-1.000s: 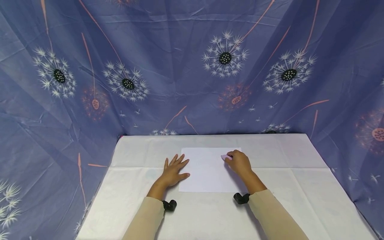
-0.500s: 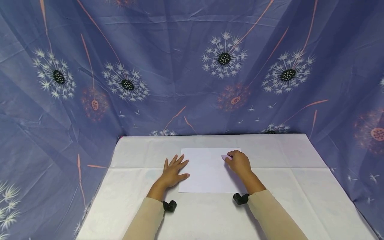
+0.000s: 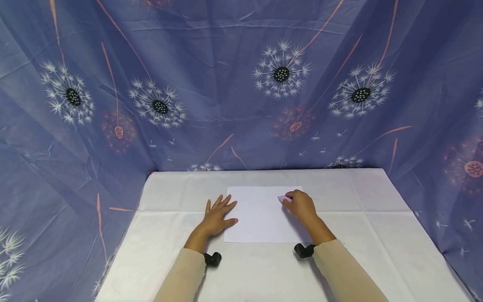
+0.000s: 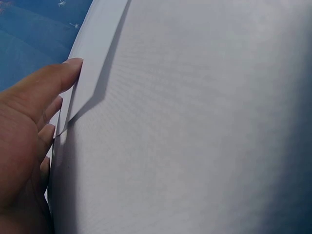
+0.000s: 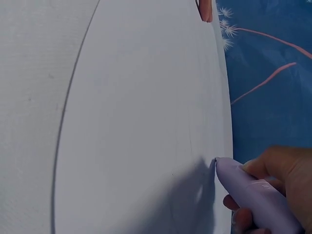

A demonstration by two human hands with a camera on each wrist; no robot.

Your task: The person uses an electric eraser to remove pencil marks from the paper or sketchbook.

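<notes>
A white sheet of paper (image 3: pixel 260 218) lies flat on the cloth-covered table. My left hand (image 3: pixel 216 219) rests on its left edge, fingers spread and thumb over the paper. In the left wrist view, the thumb (image 4: pixel 63 75) of that hand is at the sheet (image 4: pixel 100 44), whose corner lifts a little from the cloth. With my right hand (image 3: pixel 302 205) I hold a lavender plastic tool (image 5: pixel 253 192) near the sheet's upper right. Its tapered end has a small dark tip right at the paper, pointing left in the head view. Faint thin lines show on the paper beside it.
White cloth (image 3: pixel 256 272) covers the table, with fold creases across it. A blue dandelion-print curtain (image 3: pixel 226 92) hangs behind and along both sides. Black wrist cameras (image 3: pixel 213 259) sit at the cuffs of both beige sleeves (image 3: pixel 185 272).
</notes>
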